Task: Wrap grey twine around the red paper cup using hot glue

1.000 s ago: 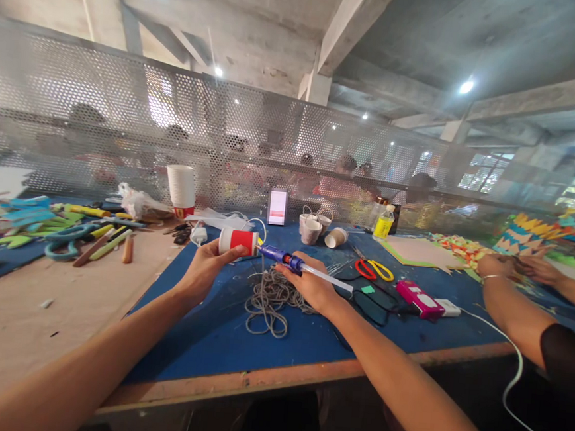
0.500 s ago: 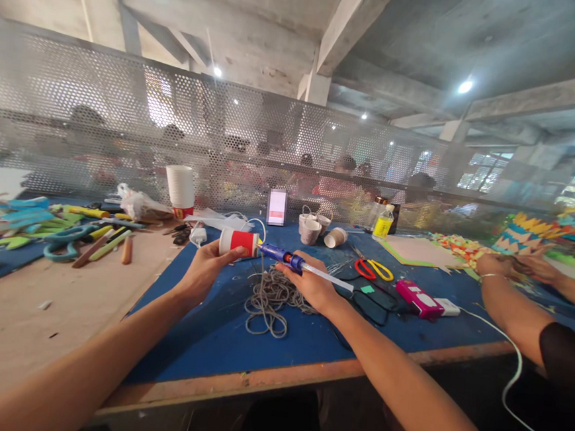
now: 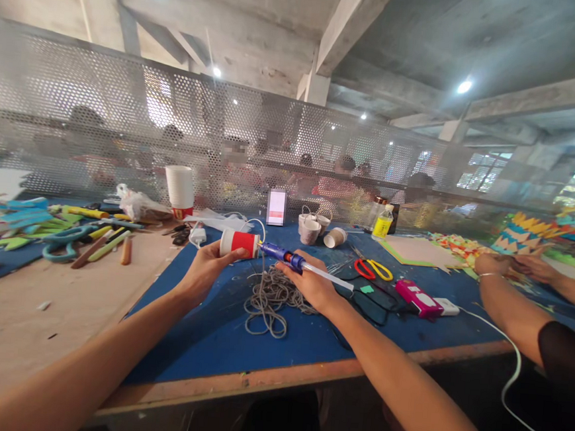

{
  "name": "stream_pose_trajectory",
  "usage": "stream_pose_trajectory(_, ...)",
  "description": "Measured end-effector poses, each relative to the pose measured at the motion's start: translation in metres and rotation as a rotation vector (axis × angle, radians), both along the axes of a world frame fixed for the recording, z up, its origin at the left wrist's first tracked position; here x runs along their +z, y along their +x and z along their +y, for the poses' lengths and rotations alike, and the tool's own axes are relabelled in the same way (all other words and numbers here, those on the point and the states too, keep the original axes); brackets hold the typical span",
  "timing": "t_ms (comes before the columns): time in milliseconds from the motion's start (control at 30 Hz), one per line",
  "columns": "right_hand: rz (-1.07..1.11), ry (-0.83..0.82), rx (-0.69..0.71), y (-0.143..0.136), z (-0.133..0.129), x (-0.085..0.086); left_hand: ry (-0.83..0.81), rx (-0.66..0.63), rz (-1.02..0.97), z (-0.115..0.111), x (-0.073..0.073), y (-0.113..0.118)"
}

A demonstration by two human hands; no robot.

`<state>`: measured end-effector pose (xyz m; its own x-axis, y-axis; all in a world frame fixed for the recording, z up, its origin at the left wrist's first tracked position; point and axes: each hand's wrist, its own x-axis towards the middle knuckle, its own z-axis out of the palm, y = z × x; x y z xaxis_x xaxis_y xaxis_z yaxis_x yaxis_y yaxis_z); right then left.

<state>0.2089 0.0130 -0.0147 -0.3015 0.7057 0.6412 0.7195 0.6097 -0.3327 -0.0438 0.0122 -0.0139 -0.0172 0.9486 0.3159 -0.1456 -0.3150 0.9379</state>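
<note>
My left hand [image 3: 204, 269] grips a red and white paper cup [image 3: 243, 244] lying on its side in the air, its base end turned to the right. In my right hand [image 3: 309, 280] is a blue hot glue gun [image 3: 282, 255] with a clear glue stick [image 3: 330, 276] sticking out of its back. The nozzle points left, at or very near the end of the cup; I cannot tell whether it touches. Beneath both hands a tangled heap of grey cord [image 3: 273, 301] lies on the blue table mat [image 3: 197, 348].
Several cord-wrapped cups [image 3: 310, 230], scissors [image 3: 373, 269], a magenta box [image 3: 419, 299] and a yellow bottle [image 3: 382, 224] stand or lie beyond. Stacked paper cups [image 3: 180, 190] and tools [image 3: 101, 242] are at left. Another person's hands [image 3: 499, 269] work at right.
</note>
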Motion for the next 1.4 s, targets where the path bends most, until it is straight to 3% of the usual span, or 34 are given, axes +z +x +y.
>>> stream_pose_trajectory(1400, -0.014, 0.057, -0.036, 0.0021, 0.005, -0.0001, -0.004, -0.004, 0.058, -0.0048, 0.0035, 0.0024)
